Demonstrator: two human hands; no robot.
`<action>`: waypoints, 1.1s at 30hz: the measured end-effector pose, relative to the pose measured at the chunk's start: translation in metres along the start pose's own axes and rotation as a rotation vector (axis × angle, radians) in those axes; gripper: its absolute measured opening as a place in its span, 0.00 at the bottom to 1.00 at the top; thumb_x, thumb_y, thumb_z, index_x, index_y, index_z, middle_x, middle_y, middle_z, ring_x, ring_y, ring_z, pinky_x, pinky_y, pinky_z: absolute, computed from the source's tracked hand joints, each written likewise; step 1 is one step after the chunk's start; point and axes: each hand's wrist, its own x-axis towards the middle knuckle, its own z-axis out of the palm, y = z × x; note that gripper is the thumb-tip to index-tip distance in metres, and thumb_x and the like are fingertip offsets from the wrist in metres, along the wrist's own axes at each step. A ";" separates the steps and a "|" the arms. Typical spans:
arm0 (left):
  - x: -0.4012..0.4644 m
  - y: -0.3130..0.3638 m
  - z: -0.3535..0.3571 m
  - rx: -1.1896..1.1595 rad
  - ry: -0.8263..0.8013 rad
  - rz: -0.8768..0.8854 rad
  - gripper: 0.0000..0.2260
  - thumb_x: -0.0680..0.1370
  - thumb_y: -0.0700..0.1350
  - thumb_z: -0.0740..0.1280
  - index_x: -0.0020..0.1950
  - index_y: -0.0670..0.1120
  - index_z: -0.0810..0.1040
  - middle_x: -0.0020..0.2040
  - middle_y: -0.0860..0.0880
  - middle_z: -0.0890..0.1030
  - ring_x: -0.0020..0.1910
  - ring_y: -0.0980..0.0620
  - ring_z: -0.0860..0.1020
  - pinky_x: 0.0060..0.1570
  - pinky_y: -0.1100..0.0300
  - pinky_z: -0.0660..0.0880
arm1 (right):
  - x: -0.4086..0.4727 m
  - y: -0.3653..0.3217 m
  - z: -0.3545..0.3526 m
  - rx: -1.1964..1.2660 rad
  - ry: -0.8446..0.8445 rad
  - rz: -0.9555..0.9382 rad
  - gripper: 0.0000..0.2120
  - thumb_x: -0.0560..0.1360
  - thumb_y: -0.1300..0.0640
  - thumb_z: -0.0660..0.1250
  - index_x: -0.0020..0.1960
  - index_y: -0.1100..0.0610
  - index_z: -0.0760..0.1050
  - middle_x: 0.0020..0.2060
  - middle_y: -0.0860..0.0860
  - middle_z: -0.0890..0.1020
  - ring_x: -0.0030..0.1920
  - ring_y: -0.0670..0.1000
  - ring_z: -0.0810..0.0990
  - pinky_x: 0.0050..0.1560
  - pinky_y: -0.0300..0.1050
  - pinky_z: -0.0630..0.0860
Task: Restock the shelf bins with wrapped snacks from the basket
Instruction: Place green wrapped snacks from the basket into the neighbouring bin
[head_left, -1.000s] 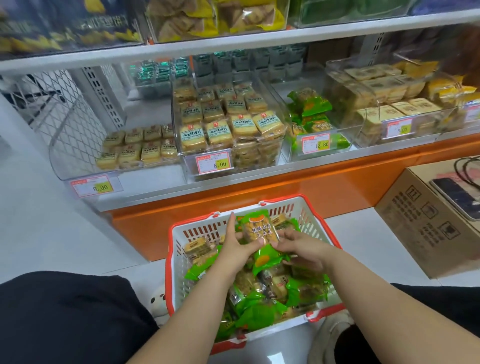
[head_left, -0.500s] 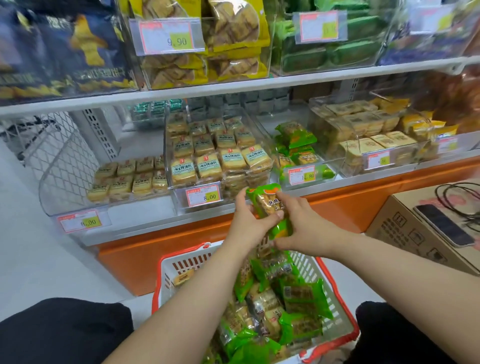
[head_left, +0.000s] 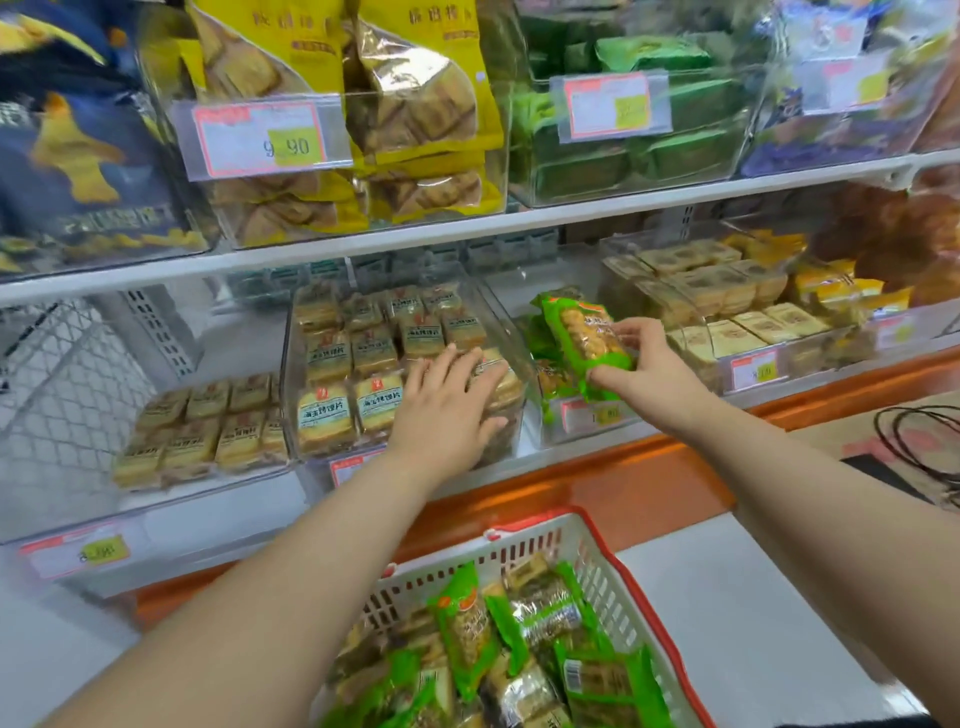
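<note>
A green-wrapped snack (head_left: 584, 343) was pinched between thumb and curled fingers of the right hand (head_left: 641, 361), held tilted over the clear bin of green packs (head_left: 558, 410). Left of that bin, the left hand (head_left: 447, 410) was laid, fingers spread straight, on neighbouring yellow packs (head_left: 358, 364). Below it, the basket (head_left: 597, 566) was seen holding more snacks.

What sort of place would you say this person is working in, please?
Most likely a small shop's snack aisle: clear shelf bins of wrapped snacks, price tags clipped to their fronts, and a red-rimmed shopping basket of green packets below.
</note>
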 end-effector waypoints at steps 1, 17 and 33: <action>0.002 0.000 0.003 0.007 0.003 -0.011 0.27 0.81 0.60 0.58 0.78 0.56 0.56 0.79 0.51 0.57 0.78 0.47 0.52 0.75 0.45 0.48 | 0.013 -0.001 0.004 -0.018 0.004 0.000 0.29 0.74 0.56 0.71 0.70 0.57 0.61 0.60 0.50 0.71 0.53 0.50 0.73 0.49 0.39 0.65; 0.007 -0.002 0.024 -0.026 0.155 -0.052 0.24 0.78 0.59 0.63 0.73 0.55 0.67 0.72 0.51 0.71 0.73 0.45 0.66 0.71 0.42 0.59 | 0.135 0.007 0.074 -0.639 -0.030 -0.113 0.25 0.79 0.46 0.63 0.70 0.57 0.66 0.62 0.61 0.76 0.63 0.63 0.73 0.57 0.53 0.72; 0.006 -0.002 0.021 -0.054 0.106 -0.048 0.26 0.80 0.59 0.60 0.77 0.57 0.60 0.77 0.52 0.63 0.77 0.47 0.58 0.74 0.43 0.51 | 0.132 0.010 0.072 -0.517 -0.133 -0.022 0.29 0.76 0.52 0.68 0.73 0.61 0.64 0.60 0.62 0.78 0.59 0.62 0.77 0.55 0.48 0.73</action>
